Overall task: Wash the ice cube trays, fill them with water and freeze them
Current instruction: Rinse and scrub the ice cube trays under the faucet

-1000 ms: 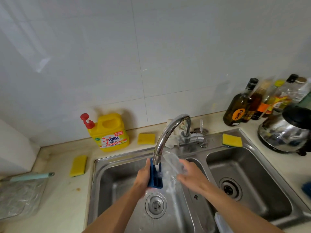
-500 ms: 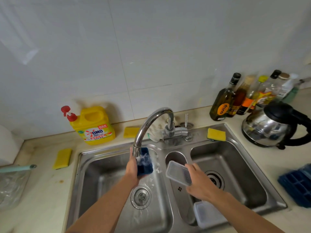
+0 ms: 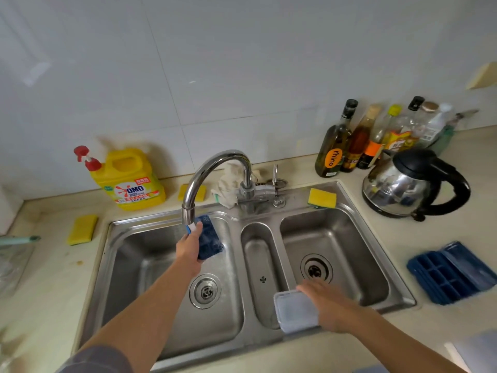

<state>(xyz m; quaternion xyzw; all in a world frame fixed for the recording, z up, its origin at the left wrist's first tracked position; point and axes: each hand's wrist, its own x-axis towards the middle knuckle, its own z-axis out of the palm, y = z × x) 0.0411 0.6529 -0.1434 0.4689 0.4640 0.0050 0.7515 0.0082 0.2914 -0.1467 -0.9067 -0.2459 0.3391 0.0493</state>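
1. My left hand (image 3: 189,249) grips a blue ice cube tray (image 3: 212,239), held tilted just under the faucet (image 3: 215,162) spout, over the left basin of the sink (image 3: 398,297).
2. My right hand (image 3: 326,305) rests, fingers stretched, on a clear lid (image 3: 294,310) at the sink's near edge, by the narrow middle basin.
3. More blue trays (image 3: 451,275) lie stacked on the tabletop (image 3: 443,230), right of the sink.

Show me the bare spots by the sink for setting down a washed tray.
Free: counter between the kettle and the stacked blue trays; counter between the left yellow sponge and the sink rim. Crowded: the back corner, with bottles.
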